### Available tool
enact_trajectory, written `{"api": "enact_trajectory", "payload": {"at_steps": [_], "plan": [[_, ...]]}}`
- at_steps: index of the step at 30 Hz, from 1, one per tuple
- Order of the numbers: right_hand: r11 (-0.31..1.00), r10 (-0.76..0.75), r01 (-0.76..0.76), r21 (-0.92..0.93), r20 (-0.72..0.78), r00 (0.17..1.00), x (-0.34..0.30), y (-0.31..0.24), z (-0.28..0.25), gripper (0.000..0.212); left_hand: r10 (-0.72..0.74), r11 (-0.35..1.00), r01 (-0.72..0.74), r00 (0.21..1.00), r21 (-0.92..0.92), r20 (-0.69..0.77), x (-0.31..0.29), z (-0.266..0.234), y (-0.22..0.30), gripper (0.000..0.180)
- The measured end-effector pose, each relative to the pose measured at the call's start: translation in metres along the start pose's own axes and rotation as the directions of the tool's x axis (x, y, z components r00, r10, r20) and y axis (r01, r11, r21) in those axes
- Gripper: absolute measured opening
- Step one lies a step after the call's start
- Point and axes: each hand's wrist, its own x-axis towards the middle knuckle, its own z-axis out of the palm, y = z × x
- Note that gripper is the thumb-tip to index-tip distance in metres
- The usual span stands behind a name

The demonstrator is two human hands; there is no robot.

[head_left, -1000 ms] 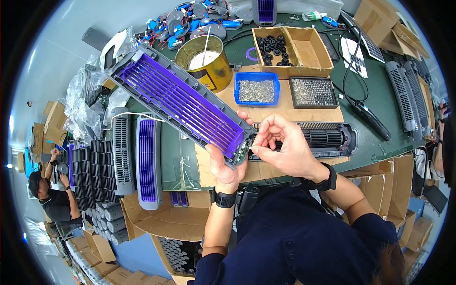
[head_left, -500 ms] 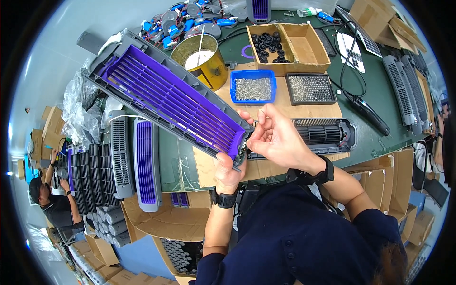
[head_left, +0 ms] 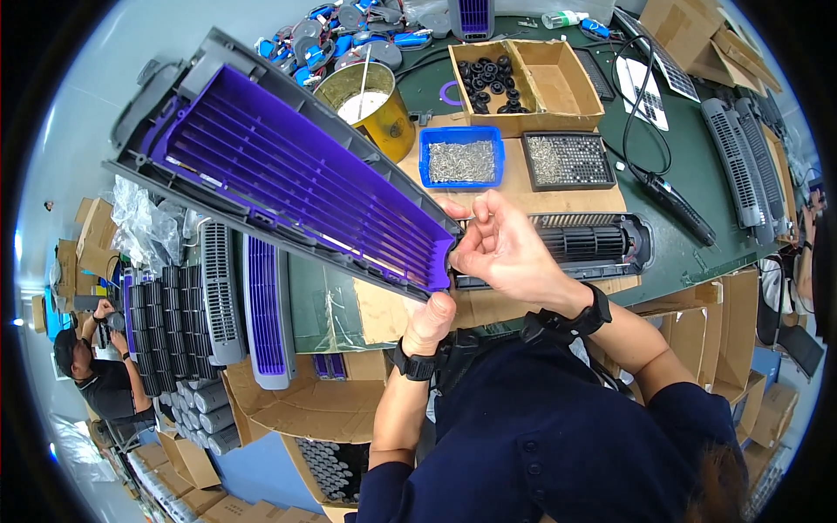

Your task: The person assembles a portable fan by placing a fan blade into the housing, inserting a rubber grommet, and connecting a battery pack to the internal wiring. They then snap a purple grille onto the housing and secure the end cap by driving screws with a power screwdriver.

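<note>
A long grey fan housing (head_left: 394, 187) with a purple slatted grille (head_left: 296, 166) is held up at a slant, its far end raised toward the upper left. My left hand (head_left: 429, 321) is wrapped round its near end from below, thumb on the edge and some fingers hidden behind. At that same end my right hand (head_left: 506, 253) is closed in a pinch against the rim; whatever lies between the fingertips is too small to make out. Behind my right hand, a second grey housing with a black ribbed roller (head_left: 586, 245) lies on cardboard on the table.
A blue tray of screws (head_left: 462, 162), a black screw rack (head_left: 568, 162) and a cardboard box of black round parts (head_left: 529, 115) stand beyond my hands. An electric screwdriver (head_left: 678, 209) lies right, a yellow tin (head_left: 384, 122) left. Another person (head_left: 105, 375) works far left.
The held housing has swung, its far end moving left and up and its purple face turning. My left wrist has rotated with it; my right hand stays pinched at the near end.
</note>
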Motion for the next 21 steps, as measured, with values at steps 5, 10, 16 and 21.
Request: {"api": "enact_trajectory", "payload": {"at_steps": [5,10,16,21], "plan": [[0.999,-0.028,0.029,0.045,-0.01,1.0,-0.002,0.002,-0.001,0.04,0.068,0.998,-0.068,0.997,0.007,-0.026,0.006,0.003,-0.003,0.102],[0.979,0.116,-0.093,-0.18,0.123,0.986,-0.004,-0.032,-0.016,0.023,0.134,0.983,-0.136,0.991,-0.121,-0.026,0.011,-0.008,0.003,0.094],[0.99,0.121,-0.105,-0.094,0.195,0.973,-0.002,-0.035,-0.012,0.033,0.009,0.963,0.0,0.999,-0.27,0.032,0.011,-0.01,0.012,0.093],[0.993,0.118,-0.107,-0.056,0.283,0.952,0.001,-0.027,-0.014,0.034,-0.046,0.967,0.061,0.997,-0.248,0.066,0.007,-0.012,0.021,0.091]]}}
